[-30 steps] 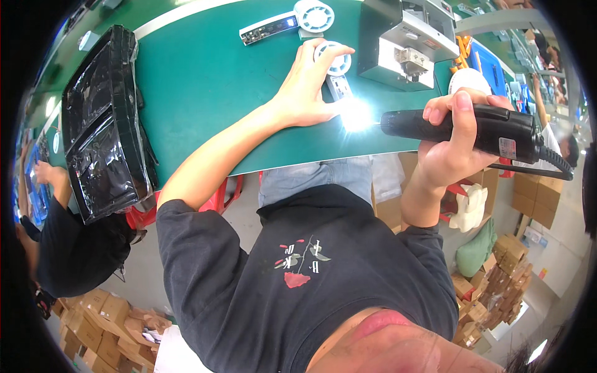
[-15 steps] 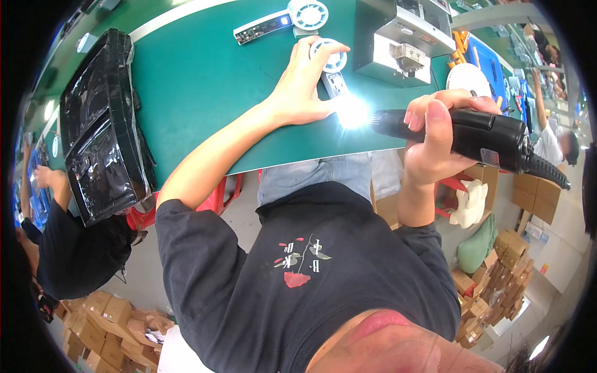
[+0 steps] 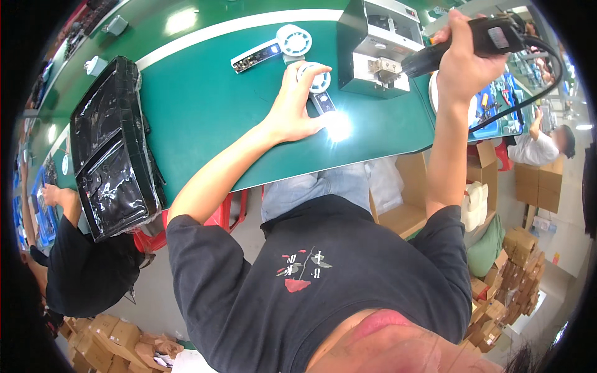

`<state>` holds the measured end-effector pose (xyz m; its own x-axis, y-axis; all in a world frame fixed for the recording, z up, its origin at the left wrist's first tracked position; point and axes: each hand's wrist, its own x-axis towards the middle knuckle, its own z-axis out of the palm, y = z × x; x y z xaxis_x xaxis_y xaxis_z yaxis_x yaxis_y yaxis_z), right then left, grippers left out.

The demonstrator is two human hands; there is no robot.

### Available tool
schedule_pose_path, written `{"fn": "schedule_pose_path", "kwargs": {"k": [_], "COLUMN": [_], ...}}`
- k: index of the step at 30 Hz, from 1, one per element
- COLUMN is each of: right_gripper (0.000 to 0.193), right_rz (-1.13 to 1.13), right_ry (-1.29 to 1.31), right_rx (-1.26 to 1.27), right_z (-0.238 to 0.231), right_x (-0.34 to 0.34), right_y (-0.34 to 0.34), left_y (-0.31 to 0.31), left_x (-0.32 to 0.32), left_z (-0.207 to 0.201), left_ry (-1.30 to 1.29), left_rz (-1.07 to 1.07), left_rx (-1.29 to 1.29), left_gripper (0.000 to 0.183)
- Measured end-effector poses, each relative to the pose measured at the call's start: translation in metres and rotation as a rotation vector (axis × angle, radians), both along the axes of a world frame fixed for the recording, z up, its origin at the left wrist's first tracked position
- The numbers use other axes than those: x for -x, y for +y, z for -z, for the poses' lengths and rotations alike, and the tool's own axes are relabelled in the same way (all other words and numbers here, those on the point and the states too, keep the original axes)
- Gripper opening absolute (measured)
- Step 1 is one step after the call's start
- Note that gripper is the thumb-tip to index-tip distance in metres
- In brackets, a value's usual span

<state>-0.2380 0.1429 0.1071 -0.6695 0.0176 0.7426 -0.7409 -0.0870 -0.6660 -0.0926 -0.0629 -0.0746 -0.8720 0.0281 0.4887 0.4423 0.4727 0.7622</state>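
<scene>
My left hand lies flat on the green table, fingers spread over a small device with a white round part and a dark strip; a bright glare sits beside it. My right hand is raised and shut on a black corded electric screwdriver, its tip pointing at the metal opening of a grey box machine. A second similar device, with a white round part and a dark strip, lies farther back on the table.
A black plastic-wrapped tray stack stands at the table's left end. Another person in black sits at left, one more at far right. Cardboard boxes pile up on the floor at right, and a red stool stands below the table.
My right hand has lifted the screwdriver up and away from the spot by my left hand, over to the grey machine. My left hand stays on the device.
</scene>
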Motion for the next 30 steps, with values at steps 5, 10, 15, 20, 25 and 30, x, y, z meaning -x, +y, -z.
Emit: {"fn": "schedule_pose_path", "kwargs": {"k": [5, 10, 15, 20, 25, 30], "right_gripper": [0.030, 0.020, 0.023, 0.024, 0.026, 0.023], "right_rz": [0.029, -0.008, -0.220, -0.252, -0.233, -0.381], "right_ry": [-0.197, -0.169, -0.133, -0.116, -0.175, -0.191], "right_rx": [0.150, 0.034, 0.157, 0.121, 0.129, 0.125], "right_z": [0.016, 0.022, -0.009, -0.016, -0.019, -0.016], "right_x": [-0.030, -0.051, -0.059, -0.042, -0.003, -0.005], "right_y": [-0.026, -0.010, -0.035, -0.046, -0.029, -0.016], "left_y": [-0.010, -0.005, -0.001, 0.001, 0.002, 0.003], "left_x": [-0.002, -0.003, -0.011, -0.011, -0.007, -0.006], "left_z": [0.008, 0.009, 0.005, -0.001, 0.007, 0.004], "left_ry": [0.151, 0.130, 0.050, -0.018, -0.028, -0.029], "left_rz": [-0.025, 0.008, -0.013, -0.033, -0.051, -0.046], "left_rx": [-0.009, -0.028, -0.097, -0.126, -0.147, -0.159], "left_gripper": [0.086, 0.086, 0.096, 0.104, 0.104, 0.102]}}
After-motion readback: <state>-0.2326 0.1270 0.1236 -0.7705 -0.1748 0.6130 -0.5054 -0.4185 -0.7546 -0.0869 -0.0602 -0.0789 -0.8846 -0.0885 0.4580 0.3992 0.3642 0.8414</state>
